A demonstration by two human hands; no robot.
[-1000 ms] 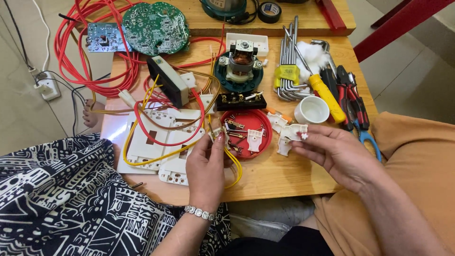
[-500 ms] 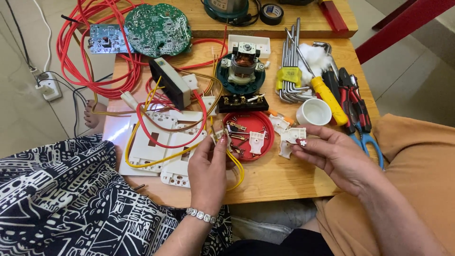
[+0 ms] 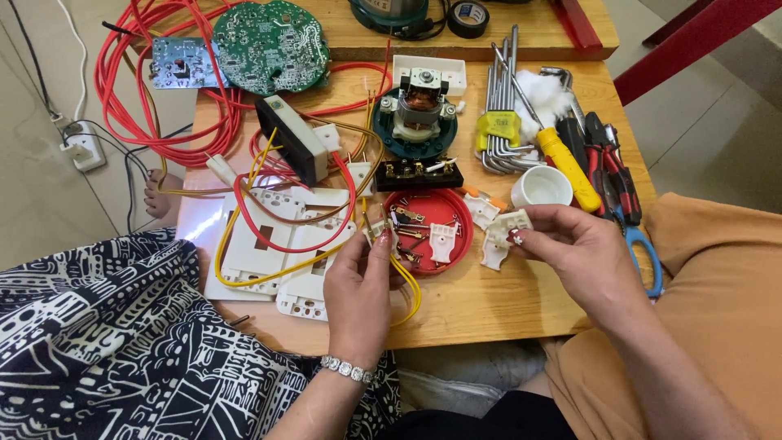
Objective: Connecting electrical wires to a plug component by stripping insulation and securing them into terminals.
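Note:
My left hand (image 3: 359, 281) pinches a small white switch piece (image 3: 380, 235) with yellow wires (image 3: 409, 287) looping from it, just left of a red lid (image 3: 440, 213). That lid holds small metal contacts and a white plastic part (image 3: 441, 242). My right hand (image 3: 575, 252) grips a white plastic switch part (image 3: 507, 226) at the lid's right side. Another white piece (image 3: 491, 254) lies on the wooden table (image 3: 481, 305) below it. White switch plates (image 3: 273, 248) lie left of my left hand under red and yellow wires.
A small motor (image 3: 420, 112) on a dark green base, a black terminal block (image 3: 417, 174), a white cup (image 3: 542, 187), hex keys (image 3: 498, 114), a yellow-handled screwdriver (image 3: 566, 167), pliers (image 3: 607, 167) and blue-handled scissors (image 3: 645, 257) crowd the right. Green circuit boards (image 3: 269, 45) and red cable coils (image 3: 134, 90) lie far left.
Both hands stay over the table by the red lid; my right hand has lifted its white part slightly toward the lid. The view has shifted a little.

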